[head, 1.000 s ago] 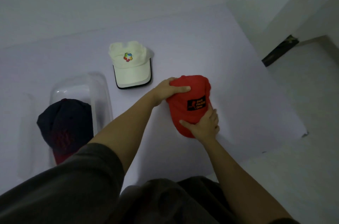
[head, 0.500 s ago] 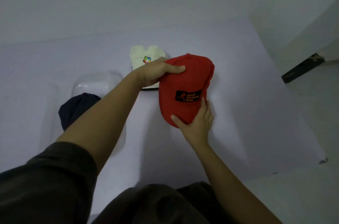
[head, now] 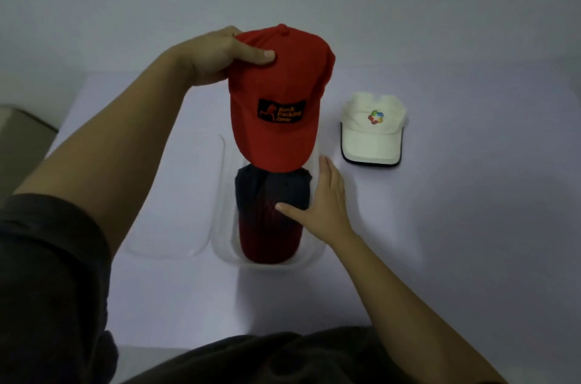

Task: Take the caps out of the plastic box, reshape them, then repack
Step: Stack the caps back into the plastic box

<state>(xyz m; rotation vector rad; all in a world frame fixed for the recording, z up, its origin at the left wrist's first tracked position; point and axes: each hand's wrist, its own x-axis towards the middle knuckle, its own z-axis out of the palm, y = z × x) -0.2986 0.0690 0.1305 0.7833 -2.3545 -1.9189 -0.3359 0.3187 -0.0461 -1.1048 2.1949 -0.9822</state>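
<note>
The red cap (head: pixel 276 119) hangs in the air, brim pointing at 6 o'clock, over the far end of the clear plastic box (head: pixel 267 265). The left hand (head: pixel 220 57) pinches its crown, thumb on top and fingers hidden behind. In the box lies a dark cap (head: pixel 267 220) with a red brim. The right hand (head: pixel 327 204) is spread flat at the box's 3 o'clock side, its thumb touching the dark cap. A clear lid (head: pixel 169 226) lies at the box's 9 o'clock. A white cap (head: pixel 371 138) sits on the desk (head: pixel 456 242) at 2 o'clock.
</note>
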